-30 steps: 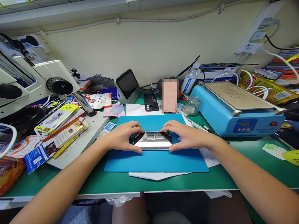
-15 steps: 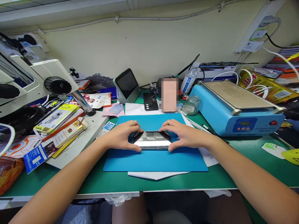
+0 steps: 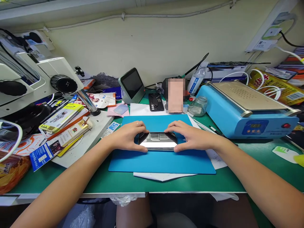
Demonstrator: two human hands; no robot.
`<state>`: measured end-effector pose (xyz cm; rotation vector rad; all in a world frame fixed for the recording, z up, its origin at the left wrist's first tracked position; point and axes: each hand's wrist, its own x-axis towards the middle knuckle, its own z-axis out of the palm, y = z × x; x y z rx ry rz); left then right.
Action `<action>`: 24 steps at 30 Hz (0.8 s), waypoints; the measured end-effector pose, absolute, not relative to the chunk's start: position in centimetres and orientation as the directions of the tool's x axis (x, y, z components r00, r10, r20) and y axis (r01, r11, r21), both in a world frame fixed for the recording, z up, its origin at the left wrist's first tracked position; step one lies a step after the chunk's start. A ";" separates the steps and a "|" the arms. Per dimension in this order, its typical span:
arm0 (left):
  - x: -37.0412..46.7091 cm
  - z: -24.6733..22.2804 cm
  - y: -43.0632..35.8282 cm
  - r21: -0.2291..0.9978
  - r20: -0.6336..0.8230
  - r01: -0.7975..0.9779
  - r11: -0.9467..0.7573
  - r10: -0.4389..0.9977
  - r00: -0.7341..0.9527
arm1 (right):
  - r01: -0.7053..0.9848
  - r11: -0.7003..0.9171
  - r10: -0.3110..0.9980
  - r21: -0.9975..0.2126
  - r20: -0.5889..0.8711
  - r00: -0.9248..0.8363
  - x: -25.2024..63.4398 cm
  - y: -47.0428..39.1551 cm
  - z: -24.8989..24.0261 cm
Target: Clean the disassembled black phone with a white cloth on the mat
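A dark smartphone (image 3: 158,141) with a glossy, reflecting screen lies sideways on a blue mat (image 3: 161,163). Gripping its left end is my left hand (image 3: 131,137), thumb along the near edge and fingers at the far edge, a ring on one finger. At the opposite end my right hand (image 3: 190,136) holds the phone the same way, fingers at the far edge and thumb at the near one. The phone's corners are partly hidden under my hands. White paper (image 3: 163,176) sticks out from beneath the mat.
To the right stands a blue heating machine (image 3: 237,117) with a perforated top plate. A glass jar (image 3: 197,106), a water bottle (image 3: 197,80), a black phone case (image 3: 156,102) and a smart display (image 3: 131,85) line the back. Left are a microscope stand (image 3: 87,104) and piled boxes (image 3: 63,117).
The whole view has shifted slightly, so everything appears a little further right. Both hands keep their hold on the phone, which stays in place on the mat.
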<state>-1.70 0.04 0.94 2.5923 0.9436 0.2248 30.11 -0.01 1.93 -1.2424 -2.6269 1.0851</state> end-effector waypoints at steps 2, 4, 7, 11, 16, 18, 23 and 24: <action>-1.7 1.0 0.0 0.392 0.022 0.586 -0.709 0.645 0.764 | 0.656 0.445 0.688 -0.610 -0.236 -0.686 30.1 0.0 1.9; -1.7 1.0 0.0 0.391 0.022 0.587 -0.709 0.644 0.764 | 0.641 0.456 0.684 -0.617 -0.218 -0.696 30.2 0.0 1.8; -1.6 1.1 0.0 0.393 0.024 0.584 -0.710 0.643 0.765 | 0.608 0.486 0.681 -0.628 -0.163 -0.714 30.1 0.0 1.7; -1.5 1.1 -0.1 0.392 0.019 0.594 -0.702 0.652 0.758 | 0.537 0.573 0.672 -0.619 -0.019 -0.740 29.6 -0.4 1.5; -1.5 1.0 -0.1 0.401 0.009 0.600 -0.692 0.658 0.753 | 0.516 0.634 0.634 -0.575 0.005 -0.773 29.3 -0.8 1.4; -1.5 0.9 0.0 0.406 0.015 0.594 -0.695 0.655 0.756 | 0.513 0.638 0.623 -0.574 -0.008 -0.782 29.2 -0.9 1.4; -1.6 0.7 0.1 0.409 0.029 0.580 -0.704 0.646 0.763 | 0.497 0.651 0.605 -0.574 -0.004 -0.797 28.8 -1.1 1.6; -1.6 0.7 0.1 0.409 0.028 0.580 -0.704 0.645 0.763 | 0.495 0.654 0.602 -0.572 -0.002 -0.799 28.7 -1.2 1.6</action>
